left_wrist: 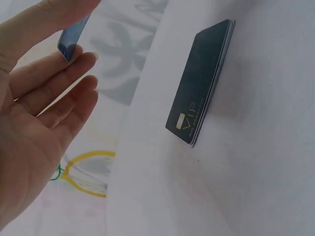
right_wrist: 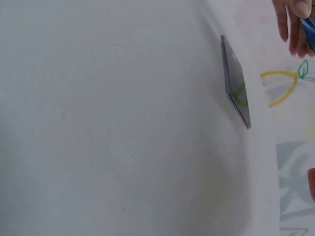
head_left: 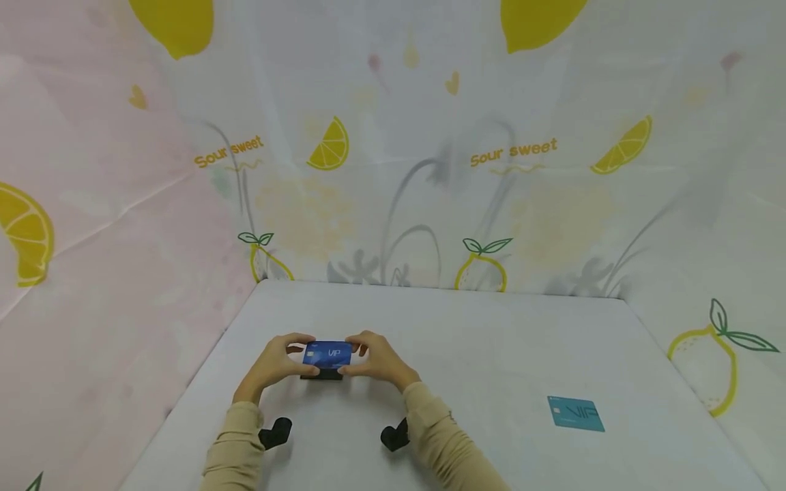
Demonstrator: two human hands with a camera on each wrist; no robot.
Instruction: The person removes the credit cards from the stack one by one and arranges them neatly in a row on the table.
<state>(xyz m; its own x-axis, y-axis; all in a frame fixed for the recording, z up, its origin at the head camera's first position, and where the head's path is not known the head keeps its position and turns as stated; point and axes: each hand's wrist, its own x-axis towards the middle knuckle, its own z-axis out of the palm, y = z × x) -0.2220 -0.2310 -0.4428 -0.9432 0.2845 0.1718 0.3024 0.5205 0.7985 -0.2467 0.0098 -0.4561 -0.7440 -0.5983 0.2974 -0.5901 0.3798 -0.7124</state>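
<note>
A blue card marked VIP [head_left: 328,354] is held up between both hands in the head view. My left hand [head_left: 276,361] pinches its left edge between thumb and fingers. At the opposite edge, my right hand [head_left: 377,360] pinches it the same way. Below the blue card lies a small stack of dark cards [left_wrist: 199,81], whose top one bears gold VIP lettering. In the left wrist view, the left hand [left_wrist: 44,98] has its lower fingers spread out below the blue card's corner. The right wrist view shows little of the right hand's grip.
A teal VIP card [head_left: 576,413] lies flat on the white table [head_left: 491,382] to the right. Black devices [head_left: 275,433] sit at both wrists. Behind the table hangs a lemon-printed cloth [head_left: 405,204], which also covers both sides.
</note>
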